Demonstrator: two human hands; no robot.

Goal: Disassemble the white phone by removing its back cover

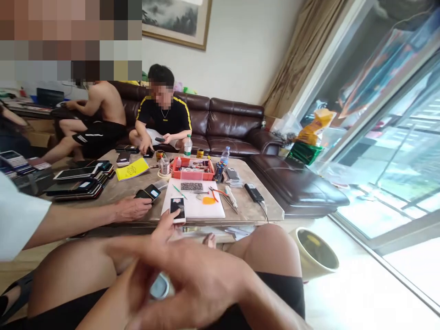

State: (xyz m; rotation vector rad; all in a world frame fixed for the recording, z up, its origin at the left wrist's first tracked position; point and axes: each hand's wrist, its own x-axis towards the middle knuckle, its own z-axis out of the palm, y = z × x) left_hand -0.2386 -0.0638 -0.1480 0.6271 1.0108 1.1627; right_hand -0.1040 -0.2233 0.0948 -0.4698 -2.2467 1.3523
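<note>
My left hand [164, 228] holds a white-edged smartphone [178, 211], its dark screen facing up, at the table's front edge. Close to the camera, my right hand [202, 279] reaches across my left forearm. Its fingers are stretched out, with the thumb apart and nothing seen in them; whether it touches the forearm I cannot tell. Beyond the phone lies a white work mat [195, 208] bearing orange-handled pliers [213, 193], a green thin tool [179, 191], an orange piece [208, 200] and a clear box of small parts [191, 186].
From the left, a co-worker's hand [132, 209] is at dark phones [148, 194]. Phone stacks [80, 181] and a red tool tray [193, 168] stand on the table [247, 183]. Two other people sit along the sofa [225, 119]. A bin [316, 254] stands right of my knee.
</note>
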